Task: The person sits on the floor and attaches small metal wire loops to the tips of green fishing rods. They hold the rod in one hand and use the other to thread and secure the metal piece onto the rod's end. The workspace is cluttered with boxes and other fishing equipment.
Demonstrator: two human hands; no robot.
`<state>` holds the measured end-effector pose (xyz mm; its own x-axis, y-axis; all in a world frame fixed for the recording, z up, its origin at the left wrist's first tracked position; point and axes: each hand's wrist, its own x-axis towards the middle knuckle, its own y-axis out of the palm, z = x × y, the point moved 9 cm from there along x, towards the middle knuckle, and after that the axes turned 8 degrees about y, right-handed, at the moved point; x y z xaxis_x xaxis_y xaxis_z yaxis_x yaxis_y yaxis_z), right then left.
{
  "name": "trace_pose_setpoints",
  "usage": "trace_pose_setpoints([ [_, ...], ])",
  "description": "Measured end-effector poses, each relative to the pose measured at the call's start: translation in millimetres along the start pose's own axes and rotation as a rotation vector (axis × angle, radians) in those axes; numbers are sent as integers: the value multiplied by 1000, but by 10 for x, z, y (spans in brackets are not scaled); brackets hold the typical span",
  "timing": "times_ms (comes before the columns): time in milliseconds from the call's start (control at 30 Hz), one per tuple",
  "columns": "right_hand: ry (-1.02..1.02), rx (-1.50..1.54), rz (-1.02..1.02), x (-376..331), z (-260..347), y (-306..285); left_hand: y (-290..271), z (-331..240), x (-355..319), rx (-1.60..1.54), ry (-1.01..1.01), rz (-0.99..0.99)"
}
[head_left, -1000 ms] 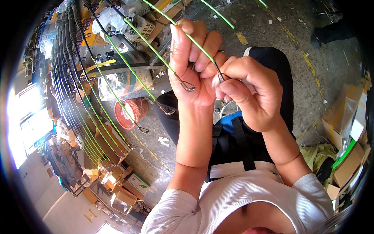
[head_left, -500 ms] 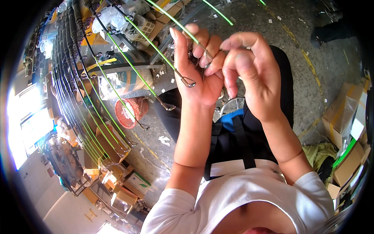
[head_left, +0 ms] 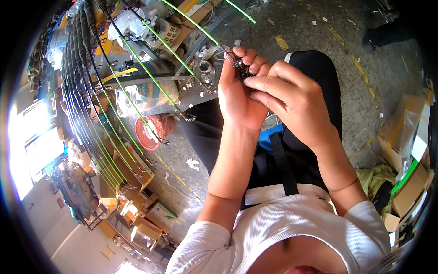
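Observation:
My left hand (head_left: 237,96) is raised in front of me, fingers curled around a thin green fishing rod blank (head_left: 191,20) near a small metal line guide (head_left: 232,58). My right hand (head_left: 292,100) sits close beside it, its fingertips pinching at the same guide, on something dark and small that I cannot make out. The green rod runs up and left from my hands. Below my arms are my black trousers and a blue seat edge (head_left: 269,137).
Several more green and black rods with guides (head_left: 137,86) lie in a row on a rack at the left. A red mesh basket (head_left: 153,132) stands on the concrete floor. Cardboard boxes (head_left: 137,219) pile at lower left and at the right edge (head_left: 406,137).
Both hands have shifted slightly up and together. My right fingers moved from beside the left hand onto the guide at the left fingertips, and the rod now sits higher in the left hand.

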<state>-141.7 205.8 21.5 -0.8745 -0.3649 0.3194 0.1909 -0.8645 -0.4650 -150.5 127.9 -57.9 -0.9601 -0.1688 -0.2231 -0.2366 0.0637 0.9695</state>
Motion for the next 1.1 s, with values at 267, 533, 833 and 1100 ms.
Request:
trace_pose_setpoints([
  [267, 17, -120, -2, -71, -28, -58, -70, 65, -39, 75, 12, -50],
  [533, -10, 41, 19, -55, 9, -118, -81, 80, -34, -130, -32, -54],
  [833, 243, 690, 57, 14, -287, -44, 49, 205, 116, -179, -156, -10],
  [1100, 473, 651, 176, 117, -432, 17, 11, 217, 212, -176, -132, -107],
])
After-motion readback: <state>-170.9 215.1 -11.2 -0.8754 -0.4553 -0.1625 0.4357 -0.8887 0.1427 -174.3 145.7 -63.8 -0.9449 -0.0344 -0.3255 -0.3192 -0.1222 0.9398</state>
